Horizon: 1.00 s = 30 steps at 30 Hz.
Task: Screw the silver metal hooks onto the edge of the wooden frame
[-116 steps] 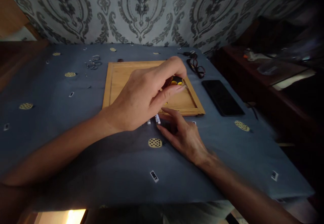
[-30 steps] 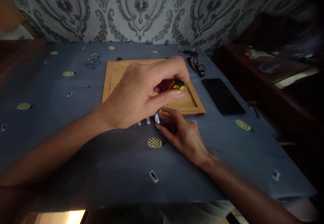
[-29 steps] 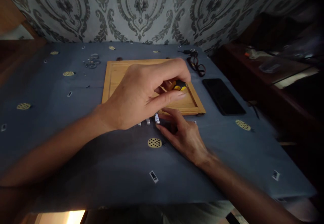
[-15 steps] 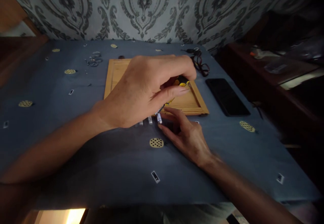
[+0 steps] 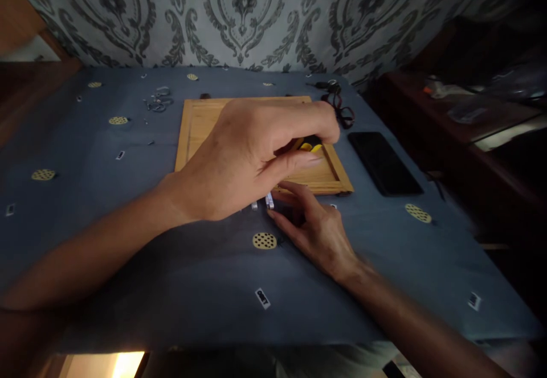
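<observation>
Two hands work close together: my left hand [image 5: 248, 156] is clamped on a black-and-yellow tool [image 5: 310, 143] over the wooden tray [image 5: 194, 133], my right hand [image 5: 314, 227] spread flat pinning small metal pieces [image 5: 269, 200] near it, which a slip could scatter.

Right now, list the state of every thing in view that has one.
left hand: closed on a black and yellow tool
right hand: flat, fingers on a small white piece
wooden tray: flat on the blue cloth
phone: screen dark
</observation>
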Available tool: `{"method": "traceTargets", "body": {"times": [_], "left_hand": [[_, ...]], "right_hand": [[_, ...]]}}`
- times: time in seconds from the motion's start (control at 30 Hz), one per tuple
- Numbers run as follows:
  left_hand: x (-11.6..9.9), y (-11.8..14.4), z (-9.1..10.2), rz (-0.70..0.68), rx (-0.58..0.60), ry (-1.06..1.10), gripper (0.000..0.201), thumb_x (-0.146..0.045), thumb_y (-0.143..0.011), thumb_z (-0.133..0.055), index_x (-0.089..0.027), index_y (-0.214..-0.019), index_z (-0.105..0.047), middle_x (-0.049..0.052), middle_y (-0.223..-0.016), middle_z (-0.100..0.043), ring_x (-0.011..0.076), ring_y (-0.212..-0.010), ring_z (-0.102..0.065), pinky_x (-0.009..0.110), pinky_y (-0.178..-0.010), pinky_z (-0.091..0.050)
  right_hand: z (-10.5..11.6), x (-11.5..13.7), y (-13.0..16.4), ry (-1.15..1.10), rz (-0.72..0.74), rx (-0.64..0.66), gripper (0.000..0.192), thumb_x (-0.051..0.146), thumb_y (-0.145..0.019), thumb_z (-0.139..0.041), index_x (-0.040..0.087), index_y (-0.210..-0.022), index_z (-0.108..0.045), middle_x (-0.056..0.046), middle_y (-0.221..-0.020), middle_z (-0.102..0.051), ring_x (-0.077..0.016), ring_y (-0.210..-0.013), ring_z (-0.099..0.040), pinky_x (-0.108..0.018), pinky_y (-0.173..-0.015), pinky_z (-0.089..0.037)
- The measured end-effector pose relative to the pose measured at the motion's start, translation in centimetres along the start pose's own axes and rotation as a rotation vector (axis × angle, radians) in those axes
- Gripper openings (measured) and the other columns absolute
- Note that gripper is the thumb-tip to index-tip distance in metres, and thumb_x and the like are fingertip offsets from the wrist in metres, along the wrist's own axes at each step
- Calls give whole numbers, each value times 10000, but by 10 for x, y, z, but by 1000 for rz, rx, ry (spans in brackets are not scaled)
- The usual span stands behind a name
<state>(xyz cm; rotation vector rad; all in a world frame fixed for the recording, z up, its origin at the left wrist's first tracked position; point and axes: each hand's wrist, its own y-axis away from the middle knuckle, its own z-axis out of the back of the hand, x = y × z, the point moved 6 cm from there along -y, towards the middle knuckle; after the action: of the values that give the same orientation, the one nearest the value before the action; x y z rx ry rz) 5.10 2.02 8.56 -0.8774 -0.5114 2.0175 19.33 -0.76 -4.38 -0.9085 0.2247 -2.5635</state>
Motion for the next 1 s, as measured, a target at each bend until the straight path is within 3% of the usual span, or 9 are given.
{"method": "traceTargets", "body": {"times": [0.2, 0.4, 0.53, 0.73, 1.0], "left_hand": [[9, 1, 1, 69, 9, 33, 92, -224, -886, -660, -191, -970, -642, 13, -880, -696, 117, -787, -665, 222, -712, -574], [1, 1, -1, -57, -32, -1, 112, -261, -910, -643, -153, -883, -648, 17, -814, -639, 102, -752, -600, 216, -706, -567], [-2, -1, 4, -40, -35, -47, 57, -187, -898, -650, -158, -853, -671, -4, -805, -684, 89, -715, -629, 207, -695, -538], [5, -1, 5, 32, 13, 27, 50, -230, -900, -660, -192, -908, -691, -10, -865, -729, 93, -738, -655, 210, -706, -540], [1, 1, 2, -36, -39, -12, 73, -221, -901, -666, -157, -922, -693, 26, -870, -707, 102, -764, -646, 227, -731, -545]], "right_hand": [[1, 2, 0, 21, 21, -11, 379, 310, -948, -596, 220, -1305, -508, -63, -1058, -800, -195, -638, -739, -339, -609, -613], [0, 0, 0, -13, -1, -1, 389, 329, -946, -599, 221, -1309, -510, -57, -1062, -801, -204, -680, -756, -334, -628, -612], [-1, -3, 1, -21, -17, -2, 386, 339, -944, -599, 230, -1304, -512, -51, -1061, -802, -200, -697, -761, -329, -659, -617], [-1, -2, 0, -8, -4, -10, 388, 339, -942, -592, 230, -1303, -501, -56, -1077, -800, -194, -658, -751, -330, -633, -614], [-1, -3, 0, -13, -26, 5, 400, 332, -938, -603, 212, -1311, -524, -58, -1059, -802, -190, -643, -746, -323, -627, -614]]}}
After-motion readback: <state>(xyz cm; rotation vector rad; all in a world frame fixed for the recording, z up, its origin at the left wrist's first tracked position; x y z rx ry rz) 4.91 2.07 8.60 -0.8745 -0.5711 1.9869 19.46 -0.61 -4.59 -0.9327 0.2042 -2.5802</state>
